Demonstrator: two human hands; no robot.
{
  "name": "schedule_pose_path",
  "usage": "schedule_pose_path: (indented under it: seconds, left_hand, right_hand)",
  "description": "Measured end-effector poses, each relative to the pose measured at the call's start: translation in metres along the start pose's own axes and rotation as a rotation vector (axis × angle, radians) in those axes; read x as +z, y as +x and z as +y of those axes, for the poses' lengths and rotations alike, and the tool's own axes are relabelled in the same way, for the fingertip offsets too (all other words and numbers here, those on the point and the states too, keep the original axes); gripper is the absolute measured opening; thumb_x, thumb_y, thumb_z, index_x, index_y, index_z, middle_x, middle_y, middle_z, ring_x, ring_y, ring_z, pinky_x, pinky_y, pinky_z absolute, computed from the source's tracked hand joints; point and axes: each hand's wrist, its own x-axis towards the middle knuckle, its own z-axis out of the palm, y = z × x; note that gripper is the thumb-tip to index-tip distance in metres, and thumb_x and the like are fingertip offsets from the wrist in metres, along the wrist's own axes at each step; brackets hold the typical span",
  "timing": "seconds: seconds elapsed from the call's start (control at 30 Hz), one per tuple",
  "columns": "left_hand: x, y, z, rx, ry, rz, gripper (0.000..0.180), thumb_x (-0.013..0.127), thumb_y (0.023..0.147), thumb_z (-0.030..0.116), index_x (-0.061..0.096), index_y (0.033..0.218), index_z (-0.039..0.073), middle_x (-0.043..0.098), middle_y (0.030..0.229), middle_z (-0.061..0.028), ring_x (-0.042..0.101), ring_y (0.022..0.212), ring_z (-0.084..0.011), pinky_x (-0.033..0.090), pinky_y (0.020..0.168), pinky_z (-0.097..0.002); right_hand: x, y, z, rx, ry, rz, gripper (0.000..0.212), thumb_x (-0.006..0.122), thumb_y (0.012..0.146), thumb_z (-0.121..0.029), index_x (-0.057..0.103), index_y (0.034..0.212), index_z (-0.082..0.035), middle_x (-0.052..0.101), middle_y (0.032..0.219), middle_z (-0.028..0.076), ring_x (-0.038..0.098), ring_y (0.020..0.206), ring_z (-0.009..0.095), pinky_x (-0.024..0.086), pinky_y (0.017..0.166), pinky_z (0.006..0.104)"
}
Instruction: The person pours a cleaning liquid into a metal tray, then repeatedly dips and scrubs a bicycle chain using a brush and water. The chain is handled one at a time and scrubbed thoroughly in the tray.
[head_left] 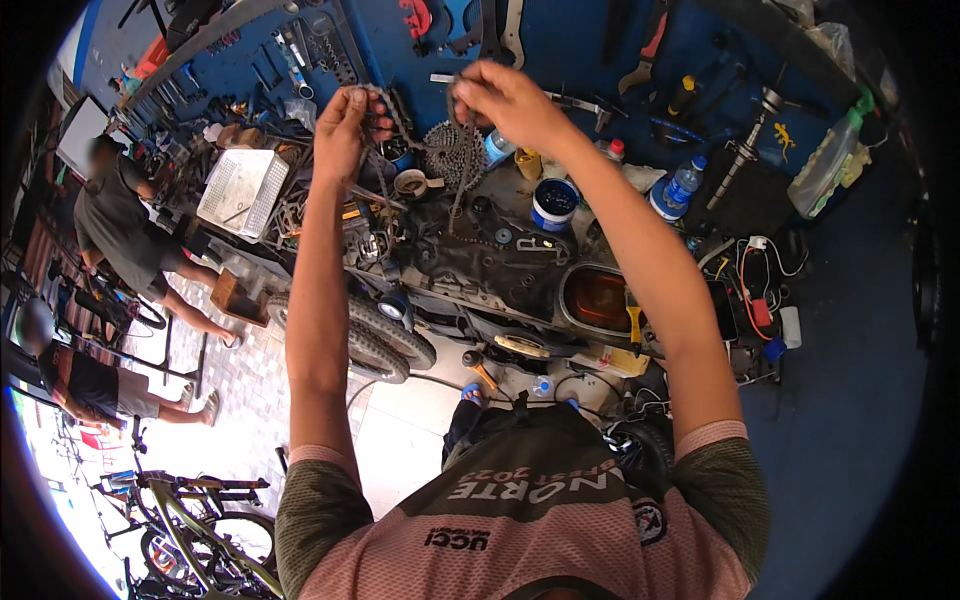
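Both arms are raised over a cluttered workbench (480,275). A dark bicycle chain (459,180) runs between my hands, and lengths of it hang down toward the bench. My left hand (345,130) pinches the chain between thumb and fingers. Farther right and slightly higher, my right hand (508,105) is closed on another part of the chain, its fingertips bent round the links. Beyond the hanging links, a toothed bicycle cassette (441,142) is partly covered by them. Beside it stands a small round container (410,183).
A white plastic basket (268,190) lies left. To the right are a blue-and-white tub (555,204), a bottle (684,183), a basin of brown liquid (595,300) and a yellow-handled brush (634,325). Two people (118,215) stand left, near bicycles (185,520). Tools hang on the blue wall.
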Motion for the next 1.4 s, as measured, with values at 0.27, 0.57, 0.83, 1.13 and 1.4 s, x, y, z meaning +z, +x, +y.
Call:
schedule_pose_path:
  seconds: [0.27,0.57,0.83,1.13,1.4]
  left_hand:
    - [0.019,-0.032,-0.066,-0.072,-0.133,-0.039,0.031,0.053,0.114,0.039,0.060,0.106,0.010,0.072,0.114,-0.0113,0.073,0.100,-0.0232,0.061,0.079,-0.0360]
    - [0.110,-0.056,-0.070,-0.116,-0.273,-0.386,0.034,0.055,0.113,0.036,0.050,0.094,0.009,0.075,0.117,-0.0196,0.074,0.111,-0.0251,0.058,0.095,-0.0388]
    - [0.093,-0.041,-0.065,-0.076,-0.143,-0.397,0.033,0.069,0.105,0.009,0.041,0.089,0.014,0.065,0.082,-0.0032,0.068,0.074,-0.0129,0.054,0.066,-0.0292]
    - [0.086,-0.019,-0.033,0.016,-0.028,-0.408,0.022,0.065,0.107,0.007,0.046,0.099,0.012,0.072,0.083,-0.0073,0.074,0.084,-0.0148,0.051,0.063,-0.0261]
    - [0.081,0.002,-0.021,-0.060,0.014,-0.511,0.013,0.070,0.104,0.008,0.066,0.114,0.002,0.078,0.095,-0.0087,0.072,0.085,-0.0127,0.054,0.069,-0.0282]
  right_hand:
    - [0.011,0.090,-0.097,-0.066,-0.020,0.084,0.019,0.062,0.109,-0.022,0.067,0.110,-0.003,0.064,0.077,0.002,0.060,0.064,0.011,0.052,0.061,0.0305]
    - [-0.025,0.101,-0.185,-0.184,-0.127,0.178,0.026,0.060,0.108,-0.026,0.064,0.097,-0.003,0.061,0.078,0.004,0.059,0.057,0.016,0.048,0.050,0.0330]
    - [-0.091,0.060,-0.209,-0.073,0.219,0.080,0.030,0.066,0.105,-0.029,0.061,0.080,-0.013,0.056,0.066,-0.004,0.060,0.063,0.013,0.053,0.066,0.0308]
    - [-0.146,-0.014,-0.233,0.009,0.094,0.010,0.027,0.069,0.103,-0.030,0.074,0.097,-0.005,0.055,0.057,-0.010,0.060,0.060,0.010,0.055,0.068,0.0296]
    - [-0.188,-0.065,-0.249,-0.195,0.281,0.173,0.025,0.060,0.106,-0.029,0.072,0.098,-0.008,0.074,0.082,0.001,0.073,0.085,0.020,0.058,0.079,0.0346]
